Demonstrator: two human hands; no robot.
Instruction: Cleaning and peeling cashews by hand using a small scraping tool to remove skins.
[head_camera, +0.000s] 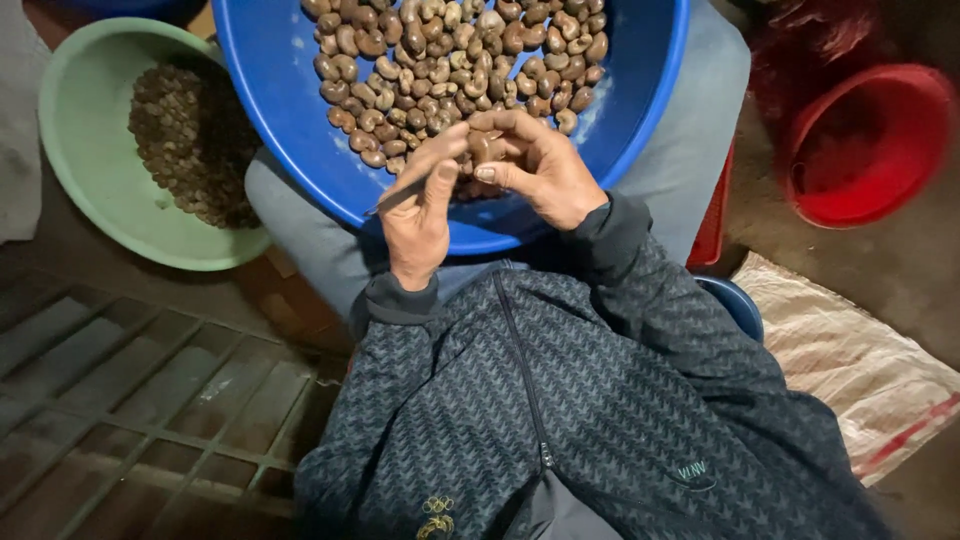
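Head view: blue basin on lap, full of nuts.
Left hand: fingers pinching thin blade.
Right hand: fingers pinching nut.
Left side: green basin.

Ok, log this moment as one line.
left hand: holds thin tool | right hand: holds nut | blue basin: nuts, on lap | green basin: beside

A basin rests on the person's lap, cashew nuts heaped in it. Both hands meet over its near rim. A bowl of nuts sits left, a bucket right, a sack nearer right, a grate near left.
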